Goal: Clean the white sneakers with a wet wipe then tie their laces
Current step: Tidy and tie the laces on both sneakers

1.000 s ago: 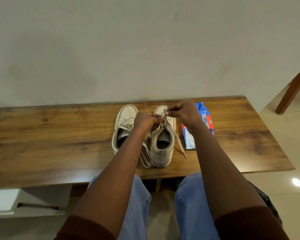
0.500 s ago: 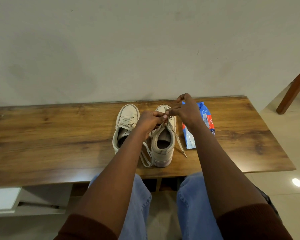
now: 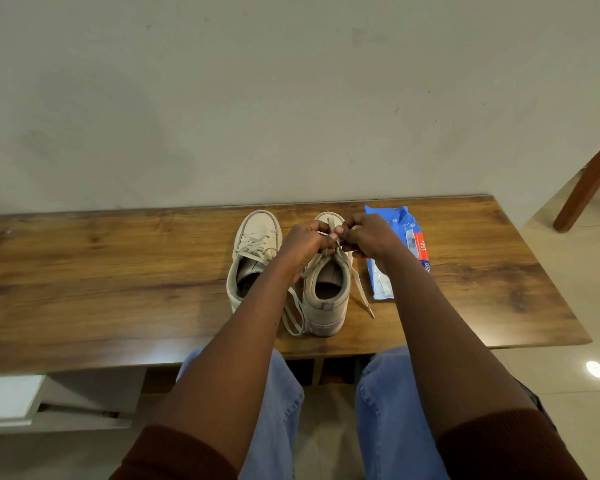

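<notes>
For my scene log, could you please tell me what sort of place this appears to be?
Probably a room in a home: a long dark wood-grain table set against a plain off-white wall, a glossy cream tiled floor, and a brown wooden furniture leg at the right.

We see a wooden table (image 3: 118,271) with dark grain and a soft sheen; matt off-white sneakers (image 3: 255,237) with flat woven laces (image 3: 361,296); a glossy blue plastic wipes pack (image 3: 400,226); denim jeans (image 3: 278,410).

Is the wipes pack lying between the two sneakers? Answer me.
No, the wipes pack lies right of both sneakers, beside the right sneaker.
</notes>
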